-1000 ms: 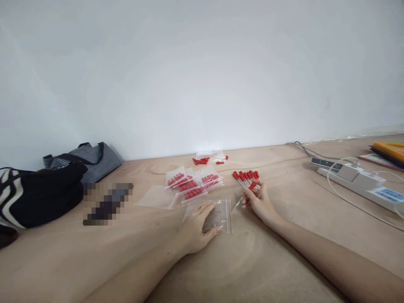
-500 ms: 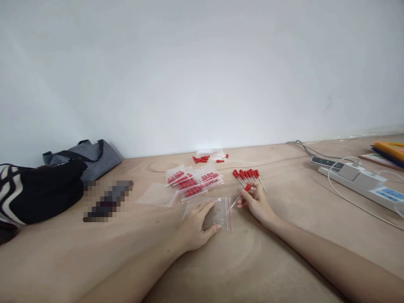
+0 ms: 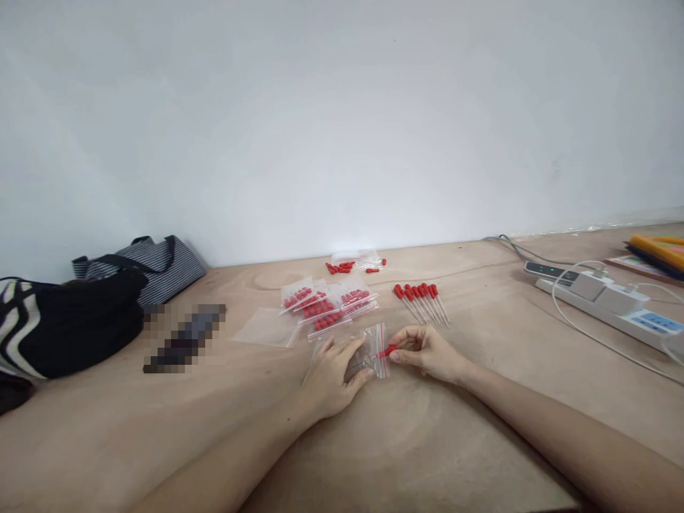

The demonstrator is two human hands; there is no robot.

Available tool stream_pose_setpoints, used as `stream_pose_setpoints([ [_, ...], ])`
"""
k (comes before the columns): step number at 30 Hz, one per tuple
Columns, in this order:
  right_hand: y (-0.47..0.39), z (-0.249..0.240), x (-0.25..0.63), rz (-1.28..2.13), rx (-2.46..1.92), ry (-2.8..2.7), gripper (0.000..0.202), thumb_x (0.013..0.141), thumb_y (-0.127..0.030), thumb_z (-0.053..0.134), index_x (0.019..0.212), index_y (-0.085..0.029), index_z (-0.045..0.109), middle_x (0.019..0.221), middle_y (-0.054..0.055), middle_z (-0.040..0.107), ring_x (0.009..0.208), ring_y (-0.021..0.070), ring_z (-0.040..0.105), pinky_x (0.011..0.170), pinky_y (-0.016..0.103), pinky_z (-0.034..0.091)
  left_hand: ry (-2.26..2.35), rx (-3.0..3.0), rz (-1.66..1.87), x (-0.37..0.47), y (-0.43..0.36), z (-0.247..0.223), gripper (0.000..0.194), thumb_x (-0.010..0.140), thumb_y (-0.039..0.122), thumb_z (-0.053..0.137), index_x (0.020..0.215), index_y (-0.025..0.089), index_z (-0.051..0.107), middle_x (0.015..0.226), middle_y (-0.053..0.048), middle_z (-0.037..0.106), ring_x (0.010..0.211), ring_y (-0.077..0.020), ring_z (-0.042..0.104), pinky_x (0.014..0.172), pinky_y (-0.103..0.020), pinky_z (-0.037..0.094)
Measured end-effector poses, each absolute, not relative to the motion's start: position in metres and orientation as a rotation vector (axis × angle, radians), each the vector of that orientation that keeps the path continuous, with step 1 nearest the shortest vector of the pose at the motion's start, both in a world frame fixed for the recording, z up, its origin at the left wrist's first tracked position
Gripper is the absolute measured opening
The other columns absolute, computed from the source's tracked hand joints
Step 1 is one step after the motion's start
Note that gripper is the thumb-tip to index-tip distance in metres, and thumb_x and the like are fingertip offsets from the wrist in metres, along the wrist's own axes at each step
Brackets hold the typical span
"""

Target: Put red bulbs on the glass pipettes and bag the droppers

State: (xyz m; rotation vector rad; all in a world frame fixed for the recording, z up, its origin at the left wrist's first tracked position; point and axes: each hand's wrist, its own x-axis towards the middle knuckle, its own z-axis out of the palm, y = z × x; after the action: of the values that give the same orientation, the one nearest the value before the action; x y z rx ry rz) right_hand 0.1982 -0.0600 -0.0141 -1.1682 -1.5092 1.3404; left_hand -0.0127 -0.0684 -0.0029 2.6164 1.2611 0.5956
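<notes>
My left hand rests over a clear zip bag, its fingers and thumb curved around the bag's sides and holding it, with the red-striped mouth facing right. Between the thumb and fingers of my right hand is a dropper by its red rubber bulb. Its tube points left into the bag's mouth; my left fingers partly hide the tube. Just beyond my right hand, several red-bulbed droppers lie side by side. Filled zip bags of red-bulbed pieces are piled beyond my left hand.
An empty clear bag lies left of the pile. Loose red bulbs and more bags are near the wall. A black bag, a striped bag and a blurred dark object sit left; a power strip with cables is right.
My right hand has brought the dropper left and lowered it, so its tube has entered the zip bag. The bag's mouth has lifted and narrowed. My left hand stays on the bag.
</notes>
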Motion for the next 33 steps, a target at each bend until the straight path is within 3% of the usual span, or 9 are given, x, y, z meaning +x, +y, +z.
stream_pose_setpoints([
  [5, -0.058, -0.013, 0.198, 1.192, -1.117, -1.712, 0.031, 0.07, -0.041, 0.06, 0.087, -0.015, 0.062, 0.07, 0.001, 0.06, 0.045, 0.005, 0.041, 0.042, 0.019, 0.032, 1.245, 2.627, 0.673, -0.01, -0.068, -0.002, 0.038, 0.08, 0.034, 0.05, 0.116, 0.021, 0.046, 0.113, -0.006, 0.059, 0.104, -0.0231, 0.053, 0.095, -0.045, 0.034],
  [10, -0.054, -0.007, 0.198, 0.901, -0.917, -1.939, 0.017, 0.071, -0.032, 0.061, 0.08, -0.018, 0.065, 0.086, 0.004, 0.058, 0.072, 0.0115, 0.051, 0.063, 0.023, 0.041, 1.21, 2.587, 0.736, -0.005, -0.067, -0.004, 0.038, 0.077, 0.033, 0.054, 0.113, 0.02, 0.049, 0.11, -0.006, 0.06, 0.1, -0.0233, 0.054, 0.087, -0.041, 0.042],
  [15, -0.051, -0.013, 0.197, 1.305, -1.02, -1.931, 0.023, 0.073, -0.036, 0.058, 0.083, -0.015, 0.06, 0.056, -0.004, 0.052, 0.041, 0.0043, 0.04, 0.039, 0.017, 0.033, 1.192, 2.529, 0.718, 0.005, -0.068, -0.005, 0.044, 0.077, 0.033, 0.054, 0.117, 0.018, 0.045, 0.112, -0.008, 0.057, 0.103, -0.024, 0.052, 0.087, -0.04, 0.042],
  [20, -0.04, -0.017, 0.21, 1.46, -1.037, -1.838, 0.033, 0.064, -0.044, 0.064, 0.074, -0.013, 0.063, 0.055, -0.003, 0.052, 0.044, 0.0054, 0.044, 0.042, 0.018, 0.037, 1.108, 2.521, 0.69, -0.004, -0.068, 0.01, 0.049, 0.075, 0.032, 0.055, 0.121, 0.02, 0.042, 0.121, -0.008, 0.051, 0.11, -0.0229, 0.048, 0.092, -0.039, 0.04],
  [26, -0.034, -0.018, 0.218, 1.266, -1.052, -1.904, 0.031, 0.069, -0.045, 0.059, 0.065, -0.015, 0.067, 0.052, -0.003, 0.047, 0.046, 0.0065, 0.04, 0.045, 0.019, 0.035, 1.099, 2.524, 0.537, -0.037, -0.064, 0.013, 0.03, 0.082, 0.027, 0.046, 0.11, 0.021, 0.055, 0.116, -0.006, 0.057, 0.108, -0.0197, 0.051, 0.093, -0.038, 0.04],
  [29, -0.035, -0.018, 0.217, 1.086, -1.012, -2.008, 0.029, 0.071, -0.04, 0.056, 0.058, -0.016, 0.066, 0.06, 0.0, 0.051, 0.057, 0.0092, 0.047, 0.052, 0.02, 0.038, 1.09, 2.525, 0.562, -0.041, -0.063, 0.007, 0.026, 0.082, 0.025, 0.046, 0.104, 0.021, 0.06, 0.113, -0.006, 0.059, 0.106, -0.019, 0.053, 0.092, -0.036, 0.041],
  [33, -0.024, -0.011, 0.23, 0.879, -1.271, -1.998, 0.021, 0.073, -0.03, 0.053, 0.064, -0.016, 0.066, 0.066, 0.001, 0.06, 0.061, 0.0115, 0.053, 0.056, 0.021, 0.04, 1.076, 2.541, 0.599, -0.039, -0.062, 0.003, 0.026, 0.081, 0.024, 0.047, 0.102, 0.021, 0.062, 0.11, -0.006, 0.061, 0.104, -0.0184, 0.054, 0.09, -0.034, 0.043],
])
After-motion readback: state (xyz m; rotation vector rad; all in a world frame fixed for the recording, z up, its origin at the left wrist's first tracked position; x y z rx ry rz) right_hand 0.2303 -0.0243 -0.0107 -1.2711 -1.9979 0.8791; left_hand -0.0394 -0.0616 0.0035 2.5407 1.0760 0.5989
